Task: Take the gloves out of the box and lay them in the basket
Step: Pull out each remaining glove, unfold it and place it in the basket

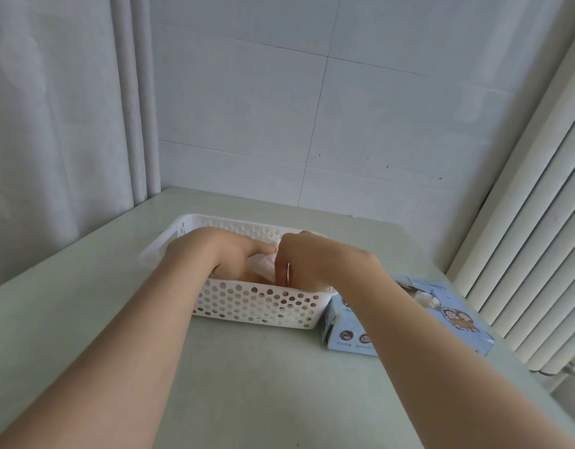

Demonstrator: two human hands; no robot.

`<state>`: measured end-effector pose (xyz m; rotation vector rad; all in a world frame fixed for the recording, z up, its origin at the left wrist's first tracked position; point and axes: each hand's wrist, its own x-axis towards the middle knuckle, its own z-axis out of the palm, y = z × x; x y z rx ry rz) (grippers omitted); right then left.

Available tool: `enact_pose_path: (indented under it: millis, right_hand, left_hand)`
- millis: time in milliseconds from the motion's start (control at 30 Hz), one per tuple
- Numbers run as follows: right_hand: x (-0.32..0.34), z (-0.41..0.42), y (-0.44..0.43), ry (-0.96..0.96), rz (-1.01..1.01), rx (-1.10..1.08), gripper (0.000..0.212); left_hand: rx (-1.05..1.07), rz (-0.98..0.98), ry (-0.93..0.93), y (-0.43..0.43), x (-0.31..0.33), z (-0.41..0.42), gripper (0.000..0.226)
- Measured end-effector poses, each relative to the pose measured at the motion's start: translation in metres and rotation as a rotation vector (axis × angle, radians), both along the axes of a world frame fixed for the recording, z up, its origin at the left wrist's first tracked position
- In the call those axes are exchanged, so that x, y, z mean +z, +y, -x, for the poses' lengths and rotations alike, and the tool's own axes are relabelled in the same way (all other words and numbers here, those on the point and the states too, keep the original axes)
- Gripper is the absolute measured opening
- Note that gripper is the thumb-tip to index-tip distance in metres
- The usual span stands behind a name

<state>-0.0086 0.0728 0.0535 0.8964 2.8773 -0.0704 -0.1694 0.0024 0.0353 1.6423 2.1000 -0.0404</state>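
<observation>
A white perforated plastic basket stands on the pale green table. Both my hands reach down inside it. My left hand and my right hand meet over a thin translucent white glove, which shows between them. My right fingers point downward and pinch the glove; my left thumb lies along its top edge, and the left fingers are hidden behind the basket wall. The light blue glove box lies just right of the basket, partly behind my right forearm, with white glove material bulging from its top opening.
The table ends at a tiled wall behind the basket. A white curtain hangs at the left. A white radiator runs along the right edge, close to the box.
</observation>
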Motion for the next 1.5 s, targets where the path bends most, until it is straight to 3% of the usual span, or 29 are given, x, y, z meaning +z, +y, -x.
enact_pose_path:
  millis: [100, 200, 300, 400, 500, 600, 767, 900, 1033, 1167, 1300, 1367, 1500]
  right_hand:
    - [0.006, -0.002, 0.002, -0.052, 0.021, 0.017, 0.045]
    - [0.017, -0.015, 0.0, -0.013, 0.049, 0.038, 0.039]
    - [0.019, -0.03, -0.007, 0.236, 0.103, 0.031, 0.027]
    - [0.01, -0.042, -0.006, 0.542, -0.02, 0.017, 0.021]
    - [0.002, -0.061, 0.004, 0.766, -0.047, -0.091, 0.022]
    - [-0.006, -0.09, 0.022, 0.855, -0.003, -0.288, 0.036]
    - [-0.026, -0.136, 0.043, 0.968, 0.078, -0.442, 0.031]
    - [-0.042, -0.155, 0.043, 0.82, 0.013, -0.391, 0.025]
    - [-0.05, -0.158, 0.041, 0.679, -0.033, -0.272, 0.043]
    - [-0.057, -0.156, 0.046, 0.659, -0.113, -0.201, 0.015]
    - [-0.061, -0.151, 0.048, 0.677, -0.163, -0.155, 0.012]
    - [-0.063, -0.151, 0.048, 0.746, -0.133, -0.162, 0.009]
    - [-0.053, -0.155, 0.045, 1.121, 0.14, -0.213, 0.016]
  left_hand:
    - [-0.05, -0.051, -0.019, 0.0, -0.002, -0.002, 0.068]
    - [-0.053, -0.139, -0.022, 0.003, -0.001, -0.001, 0.048]
    - [-0.018, -0.229, -0.009, 0.001, 0.01, -0.007, 0.064]
    - [-0.007, -0.408, -0.056, 0.002, 0.02, -0.024, 0.025]
    - [-0.013, -0.684, -0.123, 0.006, 0.024, -0.052, 0.04]
    - [-0.056, -0.793, -0.085, 0.016, 0.017, -0.083, 0.045]
    - [-0.205, -0.73, 0.002, 0.025, -0.001, -0.126, 0.041]
    - [-0.28, -0.684, 0.136, 0.024, -0.014, -0.141, 0.039]
    - [-0.29, -0.666, 0.234, 0.024, -0.021, -0.144, 0.027]
    - [-0.264, -0.632, 0.228, 0.025, -0.022, -0.143, 0.022]
    - [-0.25, -0.598, 0.202, 0.026, -0.023, -0.141, 0.016]
    - [-0.249, -0.595, 0.193, 0.027, -0.022, -0.143, 0.015]
    - [-0.26, -0.595, 0.179, 0.026, -0.02, -0.144, 0.019]
